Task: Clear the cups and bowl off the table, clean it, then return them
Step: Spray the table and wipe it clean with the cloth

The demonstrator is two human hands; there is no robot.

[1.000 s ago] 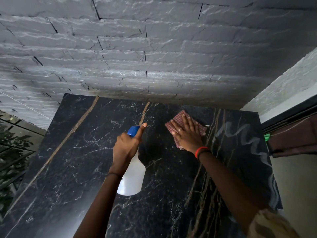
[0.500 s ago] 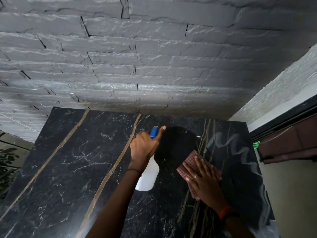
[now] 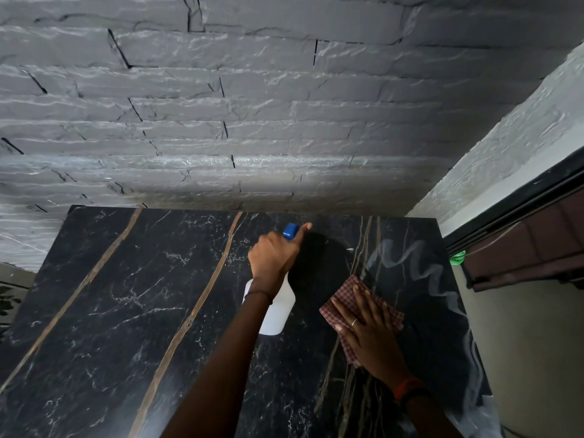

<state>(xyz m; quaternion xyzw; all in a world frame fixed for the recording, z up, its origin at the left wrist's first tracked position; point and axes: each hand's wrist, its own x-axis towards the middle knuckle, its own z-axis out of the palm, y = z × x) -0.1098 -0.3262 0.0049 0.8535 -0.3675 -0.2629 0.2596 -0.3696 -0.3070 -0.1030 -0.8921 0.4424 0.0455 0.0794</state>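
black marble-patterned table [image 3: 110,311] with tan veins running across it fills the lower half of the view, its far edge pushed against a grey rough stone-brick wall [image 3: 252,121]. no cups and no bowl show anywhere on it, so i judge the clearing step done and the cleaning step in hand. the left hand [image 3: 271,257] is wrapped round the neck of a white translucent plastic spray bottle [image 3: 278,314] with a blue nozzle [image 3: 290,231], held above the surface with the nozzle aimed at the far middle of the table. one digit sticks out straight past the nozzle, and whether the bottle is spraying i cannot tell. the right hand [image 3: 369,336] lies flat, fingers straight and spread, pressing a red-and-white checked folded cloth [image 3: 344,295] onto the table near its right edge. the flat palm spreads pressure over the whole cloth, which suits wiping. the two hands are apart, bottle to the left of the cloth, so spray can land ahead of the cloth without wetting the hand. pale wavy smears [image 3: 423,270] lie on the surface just beyond and right of the cloth, likely wet cleaner or residue not yet wiped off.
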